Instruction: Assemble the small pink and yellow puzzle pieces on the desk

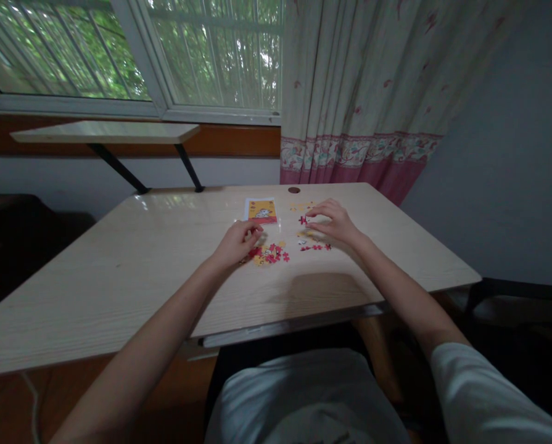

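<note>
The right hand (335, 222) has thumb and forefinger closed lightly on a red puzzle piece (302, 220), just above the tabletop (155, 253). A pinch by the edge seems best here, as it leaves the tabs in sight for turning. The left hand (237, 242) is curled beside the loose pile (272, 254); whether its fingers grip anything I cannot tell. Drawing it slightly back would uncover the pieces beneath. Below the right hand lies a row of red pieces (316, 248), and beyond, yellow pieces (298, 207); a low, flat approach should avoid nudging either. The picture card (263, 211), farther back, is worth checking for colour.
</note>
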`<action>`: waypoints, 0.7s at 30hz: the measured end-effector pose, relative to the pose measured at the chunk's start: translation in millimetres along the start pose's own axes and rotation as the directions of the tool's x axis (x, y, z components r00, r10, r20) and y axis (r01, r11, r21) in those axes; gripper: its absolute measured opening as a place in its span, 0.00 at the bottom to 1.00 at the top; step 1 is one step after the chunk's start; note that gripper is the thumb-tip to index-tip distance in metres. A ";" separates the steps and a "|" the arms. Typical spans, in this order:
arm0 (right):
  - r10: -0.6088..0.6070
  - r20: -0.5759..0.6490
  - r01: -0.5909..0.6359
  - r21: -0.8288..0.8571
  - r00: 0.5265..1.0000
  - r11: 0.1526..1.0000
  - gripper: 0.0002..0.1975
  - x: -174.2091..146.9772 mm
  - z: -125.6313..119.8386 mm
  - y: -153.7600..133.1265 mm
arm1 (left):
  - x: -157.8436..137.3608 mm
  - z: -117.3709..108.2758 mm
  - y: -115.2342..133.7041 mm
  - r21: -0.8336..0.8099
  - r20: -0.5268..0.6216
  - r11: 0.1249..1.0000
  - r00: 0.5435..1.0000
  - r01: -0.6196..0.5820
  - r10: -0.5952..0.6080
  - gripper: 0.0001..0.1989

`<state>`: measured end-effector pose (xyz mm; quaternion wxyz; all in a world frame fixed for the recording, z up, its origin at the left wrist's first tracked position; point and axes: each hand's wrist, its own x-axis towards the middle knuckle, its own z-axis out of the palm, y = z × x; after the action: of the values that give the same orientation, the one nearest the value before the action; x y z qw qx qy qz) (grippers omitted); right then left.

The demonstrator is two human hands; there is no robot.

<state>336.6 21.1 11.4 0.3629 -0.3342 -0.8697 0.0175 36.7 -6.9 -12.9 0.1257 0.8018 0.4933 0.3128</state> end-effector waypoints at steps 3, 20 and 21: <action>0.076 0.193 -0.074 -0.016 0.978 0.997 0.11 0.8 -14.6 7.6 | 0.2 -2.0 -2.9 0.022 0.008 1.000 1.000 -0.007 0.006 0.11; 0.468 0.793 -0.611 -0.158 0.390 0.776 0.25 -27.5 -40.0 59.5 | 1.5 -2.9 -7.9 0.040 0.014 0.999 1.000 -0.028 0.028 0.11; 0.473 0.788 -0.610 -0.162 0.393 0.776 0.24 -27.5 -38.5 59.7 | 1.6 -3.2 -8.0 0.042 0.014 0.999 0.999 -0.030 0.030 0.11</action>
<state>409.4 42.9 6.4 -0.0648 -0.5254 -0.7737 0.3480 29.5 -2.0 -13.8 0.1077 0.8137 0.4868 0.2987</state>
